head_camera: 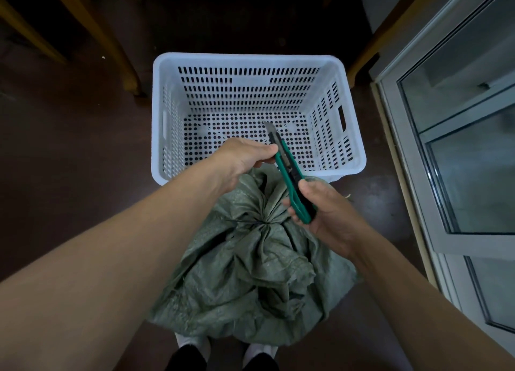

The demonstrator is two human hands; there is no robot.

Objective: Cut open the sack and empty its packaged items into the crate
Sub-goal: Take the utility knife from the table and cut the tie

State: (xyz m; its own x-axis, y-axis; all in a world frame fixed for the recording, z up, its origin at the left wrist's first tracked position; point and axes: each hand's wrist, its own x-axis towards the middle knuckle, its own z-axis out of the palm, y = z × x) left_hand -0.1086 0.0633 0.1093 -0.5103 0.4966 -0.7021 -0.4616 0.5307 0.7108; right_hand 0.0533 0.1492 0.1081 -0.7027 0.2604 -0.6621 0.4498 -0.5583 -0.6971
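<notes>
Sack (250,273) of green woven fabric sits on the dark floor (69,147), just in front of the person's white shoes (192,343). Its neck is gathered and tied shut with a dark cord (263,223). Just beyond the sack stands a white plastic crate (250,60) with slotted walls and a perforated bottom; the sack's far edge overlaps the crate's near wall in this view.

Both bare hands are raised above the sack's tied neck, holding a green utility knife (289,175). The right hand (328,217) grips the handle end, its fingers (291,207) curled under the handle and its thumb on top. The left hand (242,156) pinches the knife body nearer the blade with closed fingers (268,148). The grey blade (271,131) is extended and points away from the person, over the crate.

To the right is a glass-fronted cabinet (459,147) with a pale metal frame. Wooden furniture legs (117,44) stand at upper left.
</notes>
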